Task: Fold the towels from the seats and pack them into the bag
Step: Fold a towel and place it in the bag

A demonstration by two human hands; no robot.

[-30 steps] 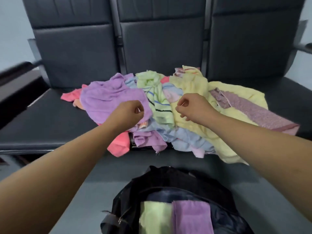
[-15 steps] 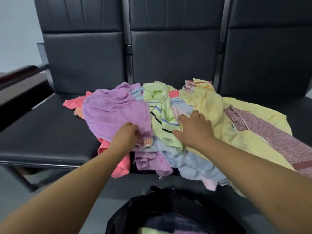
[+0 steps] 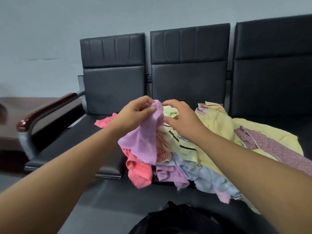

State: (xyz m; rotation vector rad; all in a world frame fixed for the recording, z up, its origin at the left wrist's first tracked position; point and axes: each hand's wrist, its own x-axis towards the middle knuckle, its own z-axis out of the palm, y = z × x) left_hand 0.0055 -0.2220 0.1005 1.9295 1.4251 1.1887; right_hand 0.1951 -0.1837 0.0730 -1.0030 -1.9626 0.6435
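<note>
While pinching top edge of purple towel (image 3: pixel 145 137) in left hand (image 3: pixel 135 112), right hand (image 3: pixel 182 120) just beside on same edge, grip unclear. Hangs long axis down over pile (image 3: pixel 211 132) on seats (image 3: pixel 67 146); bag (image 3: pixel 177 220) below, toward body.

Purple towel (image 3: pixel 145 141) in left hand (image 3: pixel 135 114), right hand (image 3: pixel 182 120) at its edge, above heap (image 3: pixel 216 125) on seats (image 3: pixel 70 144)

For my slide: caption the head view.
Left hand pinches a purple towel above the pile; right hand touches it.
</note>
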